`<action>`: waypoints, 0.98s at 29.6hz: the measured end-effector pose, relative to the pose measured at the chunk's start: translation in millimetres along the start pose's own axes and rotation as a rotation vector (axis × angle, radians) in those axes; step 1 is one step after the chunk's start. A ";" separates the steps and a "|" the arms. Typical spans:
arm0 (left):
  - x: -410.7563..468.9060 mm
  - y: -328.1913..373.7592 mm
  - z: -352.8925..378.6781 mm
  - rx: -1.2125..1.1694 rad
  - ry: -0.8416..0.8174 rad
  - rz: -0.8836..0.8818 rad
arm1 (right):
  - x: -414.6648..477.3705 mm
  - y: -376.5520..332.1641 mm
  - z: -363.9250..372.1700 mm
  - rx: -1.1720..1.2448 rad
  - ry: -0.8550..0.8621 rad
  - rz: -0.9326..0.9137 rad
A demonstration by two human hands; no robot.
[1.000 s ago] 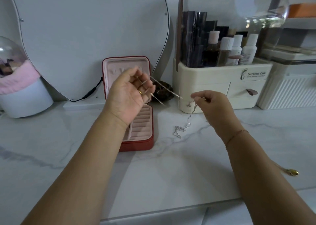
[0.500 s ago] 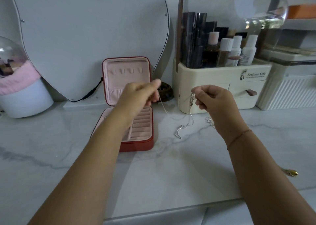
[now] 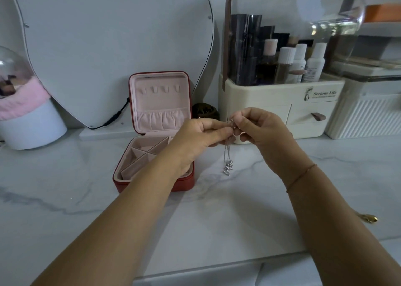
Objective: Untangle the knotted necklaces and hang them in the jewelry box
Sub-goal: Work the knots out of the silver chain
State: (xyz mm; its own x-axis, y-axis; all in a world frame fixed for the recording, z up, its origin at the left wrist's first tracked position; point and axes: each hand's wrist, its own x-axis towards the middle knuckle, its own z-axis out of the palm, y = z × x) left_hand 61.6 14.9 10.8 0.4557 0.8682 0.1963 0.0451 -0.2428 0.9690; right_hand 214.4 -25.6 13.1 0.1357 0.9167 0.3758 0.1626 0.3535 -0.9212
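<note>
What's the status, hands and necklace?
Left hand and right hand both pinching the necklace at its top, chain hanging below. Jewelry box open, hooks bare. Nothing in the way.

Both forearms [image 3: 134,207] are bare as far as they show. A thin reddish-brown cord bracelet [image 3: 301,177] sits snug behind the right hand [image 3: 262,129].

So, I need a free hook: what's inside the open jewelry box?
In the jewelry box, the lid shows four bare hooks above a gathered pocket; the divided compartments in view look empty. The left hand covers the base's right side.
</note>
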 end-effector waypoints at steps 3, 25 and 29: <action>0.6 0.3 -0.5 -0.030 -0.007 -0.017 | -0.7 0.0 0.7 0.043 -0.014 0.040; 5.1 -0.6 -10.2 -0.073 0.091 0.006 | -3.0 1.5 -1.5 0.087 0.042 0.078; 5.0 -0.2 -9.4 -0.090 0.086 0.017 | -2.5 1.4 -2.9 0.128 0.027 0.070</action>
State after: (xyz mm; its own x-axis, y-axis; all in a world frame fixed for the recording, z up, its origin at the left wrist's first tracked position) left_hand 55.5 23.4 13.0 0.3772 0.8993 0.2213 -0.0434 -0.2215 0.9742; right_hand 217.0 -28.0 11.2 0.1689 0.9352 0.3112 0.0263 0.3114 -0.9499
